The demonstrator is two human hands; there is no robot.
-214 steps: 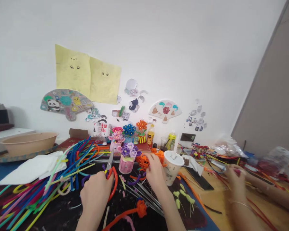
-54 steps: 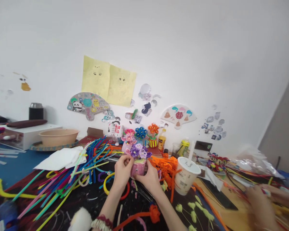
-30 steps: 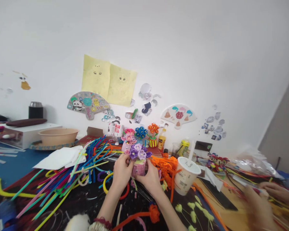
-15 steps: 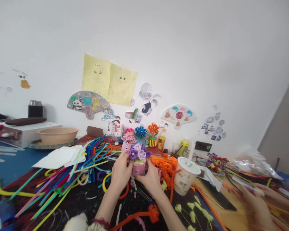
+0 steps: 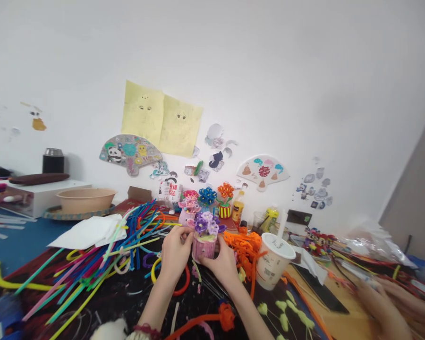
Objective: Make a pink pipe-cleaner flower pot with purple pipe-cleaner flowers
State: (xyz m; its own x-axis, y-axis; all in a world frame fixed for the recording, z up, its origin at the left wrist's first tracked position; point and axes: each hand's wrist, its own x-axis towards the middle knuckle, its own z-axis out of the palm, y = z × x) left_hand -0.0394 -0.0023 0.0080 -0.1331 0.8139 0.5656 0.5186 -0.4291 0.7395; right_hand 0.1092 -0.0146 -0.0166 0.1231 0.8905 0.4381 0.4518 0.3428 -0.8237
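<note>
A small pink pot [image 5: 203, 247] topped with purple pipe-cleaner flowers [image 5: 206, 223] stands on the dark mat. My left hand [image 5: 174, 255] curls against its left side, fingertips pinched near a flower at the rim. My right hand [image 5: 222, 264] wraps round the pot's right side and base. Both hands grip the pot. A heap of orange pipe-cleaner pieces [image 5: 243, 245] lies just right of my right hand.
Coloured pipe cleaners [image 5: 102, 255] fan out on the left. A paper cup with a straw [image 5: 273, 260] stands to the right. Other flower pots [image 5: 207, 200], bottles and a beige bowl [image 5: 85, 200] line the wall. Another person's hands [image 5: 386, 302] work at the right.
Seven seconds ago my left hand was at the scissors and my right among orange pieces; both now hold the pink pot. In the last second my left fingers shifted slightly at the rim.
</note>
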